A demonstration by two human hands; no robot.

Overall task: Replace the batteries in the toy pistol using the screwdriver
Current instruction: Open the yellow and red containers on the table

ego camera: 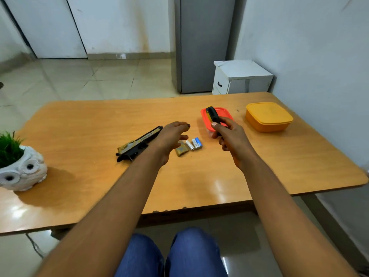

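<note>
The black and gold toy pistol (137, 144) lies flat on the wooden table (99, 124), muzzle pointing away to the right. My left hand (171, 136) hovers open just right of the pistol, fingers spread above a small gold battery cover (181, 151). Several batteries (194, 144), white and blue, lie side by side next to that cover. My right hand (229, 136) is closed around the black and yellow screwdriver handle (213, 115), held upright above the table. The screwdriver's tip is hidden by my fingers.
A small container with a red lid (225, 111) sits behind the screwdriver. A yellow lidded box (268, 116) stands at the far right near the wall. A white owl planter with green grass (22, 170) is at the table's left edge.
</note>
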